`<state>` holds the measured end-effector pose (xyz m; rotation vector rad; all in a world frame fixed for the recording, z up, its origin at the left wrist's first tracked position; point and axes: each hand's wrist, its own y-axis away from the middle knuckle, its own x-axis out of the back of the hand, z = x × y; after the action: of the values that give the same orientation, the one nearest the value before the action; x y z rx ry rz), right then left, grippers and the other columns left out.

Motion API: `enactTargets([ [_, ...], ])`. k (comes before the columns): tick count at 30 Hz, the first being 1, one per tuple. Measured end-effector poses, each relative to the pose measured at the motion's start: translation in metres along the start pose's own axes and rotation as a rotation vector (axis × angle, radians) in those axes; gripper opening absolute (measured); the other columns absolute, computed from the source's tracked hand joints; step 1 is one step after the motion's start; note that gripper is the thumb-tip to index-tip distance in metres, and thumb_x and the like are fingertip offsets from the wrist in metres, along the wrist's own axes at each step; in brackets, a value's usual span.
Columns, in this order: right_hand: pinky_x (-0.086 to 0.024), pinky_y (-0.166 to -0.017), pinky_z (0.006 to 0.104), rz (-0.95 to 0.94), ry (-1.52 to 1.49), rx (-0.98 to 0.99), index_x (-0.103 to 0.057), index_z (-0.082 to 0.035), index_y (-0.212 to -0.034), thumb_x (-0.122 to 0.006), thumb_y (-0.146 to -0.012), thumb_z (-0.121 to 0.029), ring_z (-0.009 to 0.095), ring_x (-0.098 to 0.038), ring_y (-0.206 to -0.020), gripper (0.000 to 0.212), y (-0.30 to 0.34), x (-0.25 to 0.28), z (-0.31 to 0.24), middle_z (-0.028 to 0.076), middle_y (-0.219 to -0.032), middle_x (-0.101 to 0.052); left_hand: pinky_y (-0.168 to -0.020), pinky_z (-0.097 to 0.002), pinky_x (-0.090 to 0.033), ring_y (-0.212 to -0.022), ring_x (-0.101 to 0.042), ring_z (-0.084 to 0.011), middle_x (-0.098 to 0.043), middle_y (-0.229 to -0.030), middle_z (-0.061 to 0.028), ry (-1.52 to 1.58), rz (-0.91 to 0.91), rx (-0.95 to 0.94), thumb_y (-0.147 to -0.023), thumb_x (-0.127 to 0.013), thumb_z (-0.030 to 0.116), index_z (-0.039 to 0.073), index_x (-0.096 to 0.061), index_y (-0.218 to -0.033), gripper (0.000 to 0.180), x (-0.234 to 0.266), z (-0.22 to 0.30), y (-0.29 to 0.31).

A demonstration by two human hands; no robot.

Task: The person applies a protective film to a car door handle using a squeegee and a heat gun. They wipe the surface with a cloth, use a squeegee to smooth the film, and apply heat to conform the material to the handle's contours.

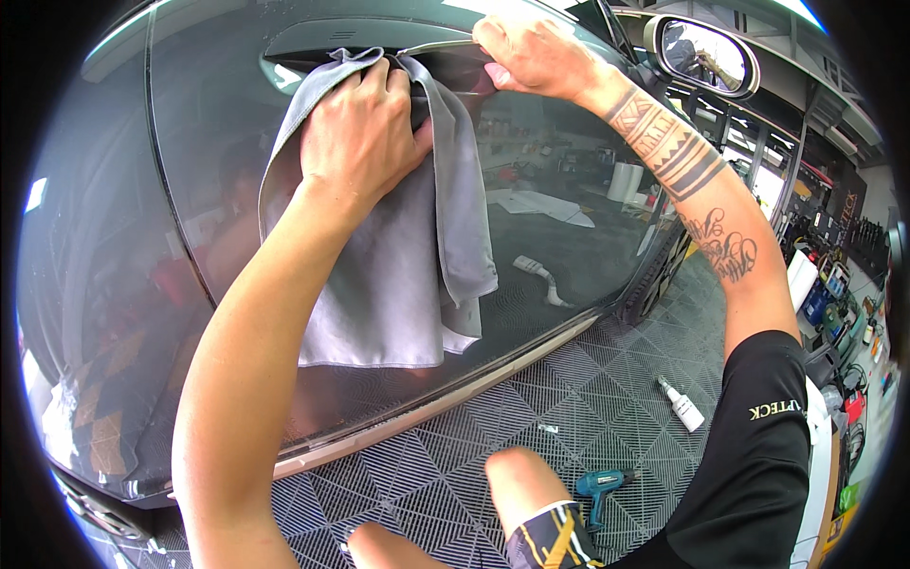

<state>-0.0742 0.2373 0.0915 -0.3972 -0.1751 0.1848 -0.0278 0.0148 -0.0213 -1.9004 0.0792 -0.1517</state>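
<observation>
My left hand point(360, 133) is closed on a grey microfiber cloth point(379, 294), bunching its upper part against the dark glossy car door point(540, 171). The rest of the cloth hangs down in loose folds, and my left fingertips are hidden in it. To the right, my right hand point(526, 57) has its fingers curled at the end of a thin pale edge that runs toward the cloth along the top of the door. Whether that edge is film or part of the door, I cannot tell.
A side mirror point(706, 55) juts out at upper right. On the patterned tile floor point(445, 455) lie a white spray bottle point(681, 406) and a teal heat gun point(605, 486). Tools and supplies point(844, 303) crowd the far right. A sill point(445, 394) runs under the door.
</observation>
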Motion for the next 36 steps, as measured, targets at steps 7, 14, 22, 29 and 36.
enactTargets([
  [7,-0.047,-0.050,0.0436,0.049,-0.049,-0.249,-0.051,-0.001,-0.092,-0.060,-0.074,-0.011,0.036,-0.057,-0.056,0.023,-0.004,0.001,0.009,0.014,-0.071,-0.055,-0.080,-0.0344,-0.055,-0.090,-0.066,-0.0259,-0.065,-0.098,-0.0119,0.006,-0.020,0.018,-0.079,-0.066,0.035,0.001,-0.064,-0.095,0.038,0.005,0.002,-0.002],
  [14,-0.053,-0.071,0.0373,-0.018,-0.253,-0.357,-0.047,-0.002,-0.105,-0.074,-0.076,-0.013,0.031,-0.061,-0.079,0.042,0.013,0.015,-0.012,0.011,-0.087,-0.058,-0.079,-0.0344,-0.054,-0.090,-0.066,-0.0259,-0.065,-0.099,-0.0115,-0.023,-0.008,0.014,-0.078,-0.066,0.035,0.002,-0.063,-0.095,0.037,0.004,0.001,-0.003],
  [22,-0.052,-0.072,0.0400,0.018,-0.077,-0.108,-0.046,-0.002,-0.103,-0.070,-0.074,-0.010,0.031,-0.059,-0.086,0.039,0.004,0.004,-0.009,0.014,-0.092,-0.055,-0.080,-0.0335,-0.055,-0.089,-0.067,-0.0248,-0.066,-0.099,-0.0118,-0.053,-0.020,0.012,-0.077,-0.066,0.035,0.001,-0.065,-0.093,0.037,0.006,0.004,-0.005],
  [29,-0.052,-0.066,0.0392,0.038,-0.163,-0.190,-0.047,-0.001,-0.102,-0.068,-0.077,-0.009,0.031,-0.061,-0.077,0.034,0.009,0.001,-0.001,0.014,-0.089,-0.058,-0.080,-0.0339,-0.054,-0.089,-0.066,-0.0250,-0.065,-0.097,-0.0109,-0.085,-0.030,0.007,-0.076,-0.066,0.035,0.002,-0.064,-0.093,0.037,0.009,0.003,-0.006],
  [36,-0.048,-0.065,0.0396,0.143,-0.309,-0.187,-0.045,-0.003,-0.101,-0.073,-0.076,-0.010,0.030,-0.060,-0.077,0.038,0.019,0.009,-0.003,0.010,-0.084,-0.056,-0.080,-0.0335,-0.055,-0.090,-0.066,-0.0248,-0.065,-0.099,-0.0109,-0.107,0.014,-0.012,-0.076,-0.066,0.034,0.002,-0.064,-0.094,0.037,0.008,0.003,-0.007],
])
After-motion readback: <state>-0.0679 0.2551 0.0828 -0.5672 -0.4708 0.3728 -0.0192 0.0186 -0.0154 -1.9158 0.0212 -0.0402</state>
